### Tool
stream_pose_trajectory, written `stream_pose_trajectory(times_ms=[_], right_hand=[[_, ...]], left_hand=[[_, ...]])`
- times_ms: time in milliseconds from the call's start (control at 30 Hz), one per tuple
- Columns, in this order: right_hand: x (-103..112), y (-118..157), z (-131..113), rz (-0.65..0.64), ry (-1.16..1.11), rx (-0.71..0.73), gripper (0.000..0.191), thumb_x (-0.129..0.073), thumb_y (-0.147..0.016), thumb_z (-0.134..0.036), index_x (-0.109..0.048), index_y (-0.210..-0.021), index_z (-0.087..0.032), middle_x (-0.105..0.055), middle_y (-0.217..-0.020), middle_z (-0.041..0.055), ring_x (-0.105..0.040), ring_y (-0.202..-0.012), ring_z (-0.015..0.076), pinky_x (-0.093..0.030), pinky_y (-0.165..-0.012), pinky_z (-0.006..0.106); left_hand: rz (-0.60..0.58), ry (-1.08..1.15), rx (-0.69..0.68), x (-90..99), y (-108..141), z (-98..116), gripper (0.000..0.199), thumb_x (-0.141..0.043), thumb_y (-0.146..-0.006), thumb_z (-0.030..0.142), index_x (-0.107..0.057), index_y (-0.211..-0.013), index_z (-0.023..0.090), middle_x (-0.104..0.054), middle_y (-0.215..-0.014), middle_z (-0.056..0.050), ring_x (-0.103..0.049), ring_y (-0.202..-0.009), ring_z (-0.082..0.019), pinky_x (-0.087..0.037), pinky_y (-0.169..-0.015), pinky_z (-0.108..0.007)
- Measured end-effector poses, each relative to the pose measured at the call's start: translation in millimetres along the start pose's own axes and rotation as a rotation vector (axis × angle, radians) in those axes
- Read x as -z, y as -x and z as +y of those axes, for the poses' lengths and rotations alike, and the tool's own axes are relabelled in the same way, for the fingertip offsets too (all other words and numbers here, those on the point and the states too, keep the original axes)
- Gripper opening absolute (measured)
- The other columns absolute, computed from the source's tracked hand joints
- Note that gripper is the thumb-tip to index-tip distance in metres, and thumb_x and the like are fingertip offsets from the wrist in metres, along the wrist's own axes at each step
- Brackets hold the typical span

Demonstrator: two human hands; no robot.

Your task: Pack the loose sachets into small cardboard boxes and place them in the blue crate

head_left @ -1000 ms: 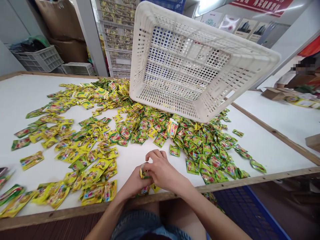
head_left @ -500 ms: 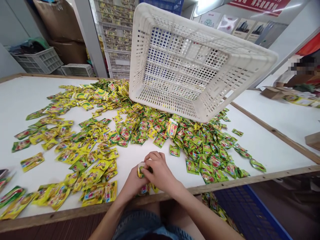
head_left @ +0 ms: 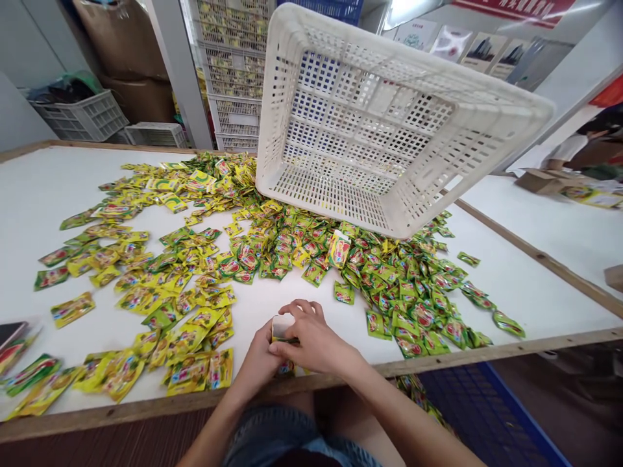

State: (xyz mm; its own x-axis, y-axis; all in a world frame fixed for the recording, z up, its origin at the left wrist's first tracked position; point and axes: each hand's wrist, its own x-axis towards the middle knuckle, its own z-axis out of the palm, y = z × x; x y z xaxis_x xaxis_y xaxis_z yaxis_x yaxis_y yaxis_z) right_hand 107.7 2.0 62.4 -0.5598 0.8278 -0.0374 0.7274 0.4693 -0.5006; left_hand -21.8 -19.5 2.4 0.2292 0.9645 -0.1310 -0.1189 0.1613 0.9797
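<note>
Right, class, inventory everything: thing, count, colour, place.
Wood-edged table: one, white, centre
Shiny packets: many, yellow or green, across table
Rectangular plastic basket: one, white, tilted on packets
Stacked crates: several, white, behind
Slatted crate: one, blue, below
Cardboard boxes: several, brown, back and right
Printed banner: one, red, top right
Wall sheets: several, mixed, top right
Flat object: one, dark, left
Another person: one, white sleeve, right
Small open box: one, white inside, held
Left hand, right hand: two, bare, lower centre
</note>
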Motion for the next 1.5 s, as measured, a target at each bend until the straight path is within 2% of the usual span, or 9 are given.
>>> stream_pose_trajectory(times_ms=[133,233,333,467,667,867,1000,1333,1500], right_hand=[[-3.7,5.2,-0.2,0.103,-0.196,-0.070,0.010,-0.063,-0.077,-0.030,-0.067,-0.081,-0.021,-0.056,-0.109,0.0066,-0.046,-0.105,0.0232,-0.033,-0.090,0.043],[-15.2,17.0,5.2,0.282,-0.546,-0.190,0.026,-0.057,-0.079,-0.020,-0.053,-0.105,-0.021,-0.059,-0.098,0.0035,-0.055,-0.090,0.0156,-0.042,-0.081,0.031],[-30.4,26.3,11.3,0.369,-0.711,-0.239,0.019,-0.055,-0.079,-0.020,-0.053,-0.098,-0.020,-0.060,-0.088,0.0015,-0.056,-0.085,0.0148,-0.045,-0.076,0.026],[-42.4,25.8,15.7,0.367,-0.702,-0.201,0.014,-0.053,-0.082,-0.021,-0.060,-0.094,-0.019,-0.062,-0.088,0.0024,-0.056,-0.086,0.0151,-0.044,-0.078,0.026],[-44.6,14.9,17.5,0.349,-0.591,-0.128,0.016,-0.050,-0.085,-0.020,-0.066,-0.085,-0.020,-0.060,-0.088,0.0038,-0.055,-0.089,0.0152,-0.043,-0.080,0.027],[-42.6,12.6,15.8,0.470,-0.666,-0.140,0.022,-0.052,-0.083,-0.018,-0.058,-0.104,-0.019,-0.060,-0.083,0.0014,-0.056,-0.077,0.0128,-0.045,-0.072,0.025],[-37.7,15.3,10.5,0.386,-0.596,-0.076,0.012,-0.054,-0.084,-0.024,-0.065,-0.086,-0.019,-0.063,-0.086,0.0040,-0.058,-0.084,0.0152,-0.045,-0.077,0.027],[-38.4,12.5,4.6,0.398,-0.540,-0.202,0.011,-0.053,-0.084,-0.025,-0.060,-0.084,-0.017,-0.062,-0.075,0.0007,-0.056,-0.067,0.0124,-0.044,-0.065,0.023],[-39.8,17.0,8.5,0.408,-0.566,-0.180,0.012,-0.050,-0.085,-0.024,-0.060,-0.085,-0.018,-0.062,-0.079,0.0013,-0.057,-0.073,0.0130,-0.044,-0.068,0.024]], left_hand=[[0.014,-0.019,-0.016,6.1,1.2,-1.6,0.022,-0.058,-0.066,0.016,-0.055,-0.087,0.014,-0.063,-0.083,-0.002,-0.056,-0.079,-0.017,-0.045,-0.073,-0.027],[0.044,0.015,0.029,6.3,2.2,-1.7,0.031,-0.061,-0.072,0.026,-0.046,-0.098,0.016,-0.062,-0.082,-0.002,-0.057,-0.075,-0.016,-0.046,-0.068,-0.026],[0.085,0.047,0.056,4.0,6.6,-2.4,0.048,-0.061,-0.074,0.031,-0.030,-0.109,0.023,-0.061,-0.085,0.000,-0.059,-0.074,-0.015,-0.048,-0.067,-0.026],[0.145,-0.027,-0.037,8.7,16.6,-5.8,0.039,-0.058,-0.077,0.033,-0.035,-0.108,0.024,-0.059,-0.102,-0.004,-0.059,-0.088,-0.016,-0.046,-0.077,-0.028],[0.094,-0.251,-0.069,23.5,18.2,-1.9,0.017,-0.052,-0.082,0.032,-0.060,-0.085,0.017,-0.062,-0.088,-0.005,-0.058,-0.086,-0.019,-0.044,-0.078,-0.027],[0.175,-0.027,-0.110,19.6,12.1,1.7,0.023,-0.057,-0.079,0.027,-0.054,-0.102,0.020,-0.064,-0.095,-0.004,-0.060,-0.090,-0.017,-0.046,-0.080,-0.028],[0.099,-0.147,-0.097,23.5,15.7,3.1,0.014,-0.057,-0.079,0.028,-0.063,-0.087,0.017,-0.066,-0.098,-0.007,-0.060,-0.092,-0.019,-0.045,-0.083,-0.028],[0.180,-0.267,-0.064,20.3,12.7,12.9,0.017,-0.057,-0.079,0.031,-0.063,-0.086,0.017,-0.066,-0.080,-0.003,-0.060,-0.074,-0.017,-0.046,-0.068,-0.025],[0.193,-0.209,-0.063,20.8,11.8,3.5,0.015,-0.060,-0.077,0.030,-0.065,-0.084,0.018,-0.068,-0.083,-0.003,-0.061,-0.077,-0.017,-0.047,-0.071,-0.025]])
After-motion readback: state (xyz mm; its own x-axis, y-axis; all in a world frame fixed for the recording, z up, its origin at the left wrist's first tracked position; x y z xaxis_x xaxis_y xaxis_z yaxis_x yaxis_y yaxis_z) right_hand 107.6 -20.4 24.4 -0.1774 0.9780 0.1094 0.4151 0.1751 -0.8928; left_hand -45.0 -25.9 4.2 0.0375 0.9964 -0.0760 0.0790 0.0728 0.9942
